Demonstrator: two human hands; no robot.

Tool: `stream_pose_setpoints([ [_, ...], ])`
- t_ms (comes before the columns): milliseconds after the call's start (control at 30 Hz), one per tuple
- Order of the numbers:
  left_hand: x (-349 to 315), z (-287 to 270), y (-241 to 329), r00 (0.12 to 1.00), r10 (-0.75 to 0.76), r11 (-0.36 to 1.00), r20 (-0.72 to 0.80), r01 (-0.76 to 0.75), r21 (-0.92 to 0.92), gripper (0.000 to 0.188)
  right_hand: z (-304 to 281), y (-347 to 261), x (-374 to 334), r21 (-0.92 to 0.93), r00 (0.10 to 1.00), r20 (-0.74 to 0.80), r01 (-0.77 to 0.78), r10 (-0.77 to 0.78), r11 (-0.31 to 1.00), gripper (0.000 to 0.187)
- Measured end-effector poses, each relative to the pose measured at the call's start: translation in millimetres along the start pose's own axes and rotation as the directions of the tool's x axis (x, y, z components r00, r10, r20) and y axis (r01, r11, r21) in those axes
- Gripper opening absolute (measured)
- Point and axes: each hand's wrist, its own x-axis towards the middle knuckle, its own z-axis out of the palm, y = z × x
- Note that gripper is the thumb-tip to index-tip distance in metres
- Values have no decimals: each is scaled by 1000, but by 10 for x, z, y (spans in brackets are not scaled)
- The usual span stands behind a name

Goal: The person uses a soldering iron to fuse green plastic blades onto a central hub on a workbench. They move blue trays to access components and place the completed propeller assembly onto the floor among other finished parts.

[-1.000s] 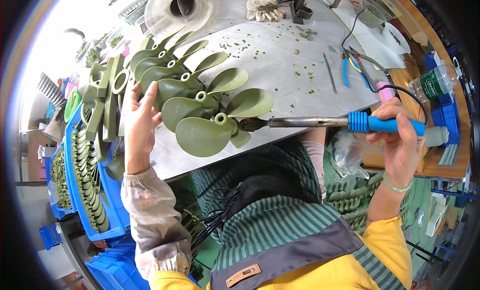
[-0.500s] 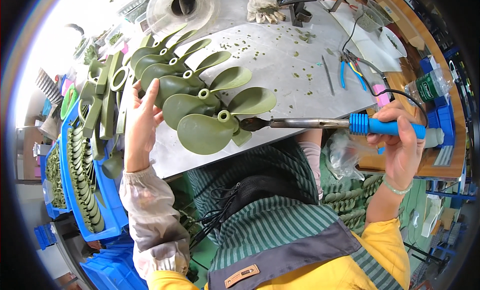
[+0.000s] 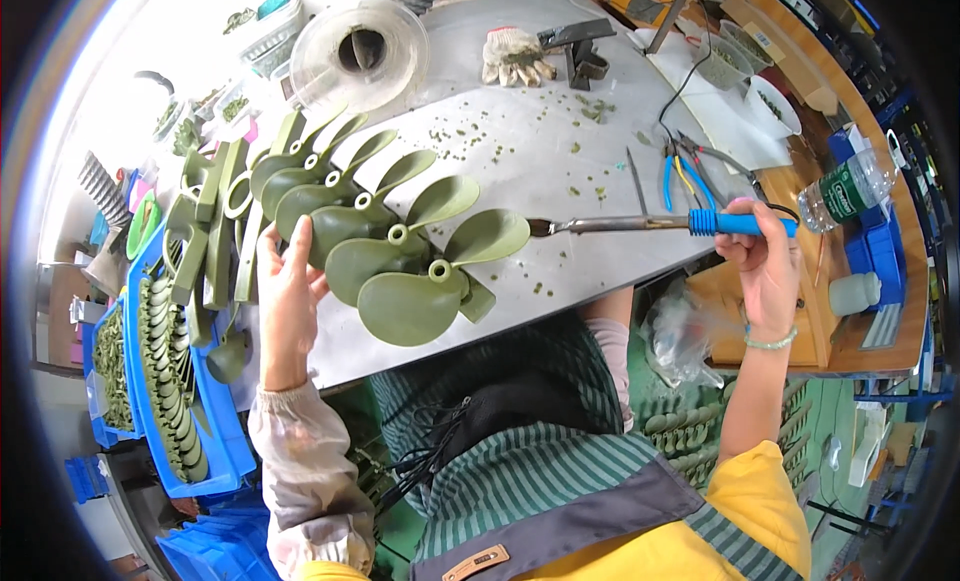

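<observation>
The right hand [image 3: 765, 271] is closed around the blue handle of a soldering iron [image 3: 640, 223], which lies nearly level across the table [image 3: 560, 131], its long metal shaft pointing left. Its tip sits just at the right blade of the nearest green propeller [image 3: 425, 299], the front one of an overlapping row running back and to the left. The left hand [image 3: 285, 291] is open, fingers spread upright, resting against the left blades of that row. So the propeller lies between the two hands, the left one touching, the right one a tool's length away.
</observation>
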Motion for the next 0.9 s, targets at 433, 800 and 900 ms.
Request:
stream_pose_setpoints([
  [433, -596, -239, -82, 918, 230, 970, -324, -188, 156, 41, -57, 565, 2882, 370, 999, -32, -13, 27, 929, 18],
  [800, 113, -508, 206, 967, 252, 948, 44, -256, 191, 71, -121, 1075, 4083, 148, 915, 285, -335, 284, 931, 27],
  [900, -33, -490, 166, 964, 265, 941, -20, -253, 226, 71, -111, 1069, 4079, 118, 897, 331, -348, 294, 930, 32],
])
